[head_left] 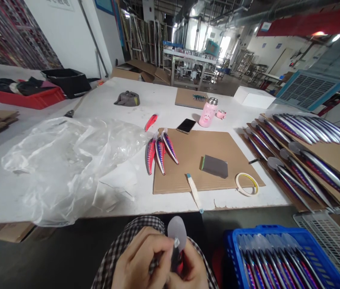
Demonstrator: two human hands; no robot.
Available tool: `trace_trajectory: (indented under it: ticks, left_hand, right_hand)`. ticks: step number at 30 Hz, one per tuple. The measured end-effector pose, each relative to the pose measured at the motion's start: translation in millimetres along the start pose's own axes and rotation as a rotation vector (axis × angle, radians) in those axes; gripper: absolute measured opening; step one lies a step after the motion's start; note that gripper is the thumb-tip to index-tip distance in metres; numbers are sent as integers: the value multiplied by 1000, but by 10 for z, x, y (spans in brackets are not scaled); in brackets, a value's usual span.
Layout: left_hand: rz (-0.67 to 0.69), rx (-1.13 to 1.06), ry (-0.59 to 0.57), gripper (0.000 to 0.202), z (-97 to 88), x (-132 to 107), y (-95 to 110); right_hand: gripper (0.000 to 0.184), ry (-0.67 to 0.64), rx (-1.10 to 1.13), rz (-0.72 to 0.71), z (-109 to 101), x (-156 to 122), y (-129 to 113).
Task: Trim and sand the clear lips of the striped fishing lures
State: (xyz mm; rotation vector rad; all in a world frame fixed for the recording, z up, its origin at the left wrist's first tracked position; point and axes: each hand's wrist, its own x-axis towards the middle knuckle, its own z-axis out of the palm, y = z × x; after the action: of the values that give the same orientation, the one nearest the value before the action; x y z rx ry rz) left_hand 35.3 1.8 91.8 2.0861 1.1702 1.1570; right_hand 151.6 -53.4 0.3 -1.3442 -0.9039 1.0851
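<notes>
While the left hand point(141, 261) pinches a small whitish piece point(176, 242) between thumb and index finger, the right hand point(194, 267) grips a lure point(175, 257) by its body, which the fingers largely cover. The lure is positioned above the lap, on the near side of the white surface point(158, 94), with its rounded translucent lip point(177, 228) directed upward. Whether the remaining left fingers bear on the lure cannot be determined.

A cardboard sheet point(188, 152) lies on the surface ahead of the hands. Three striped lures point(159, 154) rest side by side at its left edge. A dark grey block point(215, 166) lies on the sheet; a tape roll point(238, 185) is placed near its right front corner, and a narrow white-wrapped tool point(194, 192) crosses its front edge. A clear plastic bag point(67, 160) is spread to the left. Beyond the sheet are a phone point(186, 125) and a pink bottle point(208, 113). At lower right, a blue basket point(260, 229) holds a row of lip-fitted lures point(274, 261).
</notes>
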Motion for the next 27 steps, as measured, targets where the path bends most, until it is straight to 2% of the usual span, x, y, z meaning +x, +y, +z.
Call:
trace_trajectory:
  ticks: [5, 18, 22, 27]
  left_hand:
    - [70, 36, -59, 14, -51, 2, -85]
    - [60, -18, -39, 15, -34, 2, -77]
    - [80, 10, -37, 16, -50, 4, -100]
    - [39, 7, -65, 14, -33, -14, -111]
  right_hand:
    - [56, -39, 65, -25, -9, -4, -20]
    - [54, -39, -79, 9, -87, 2, 25]
    - [55, -43, -60, -30, -62, 5, 34]
    - [62, -25, -49, -19, 3, -1, 31]
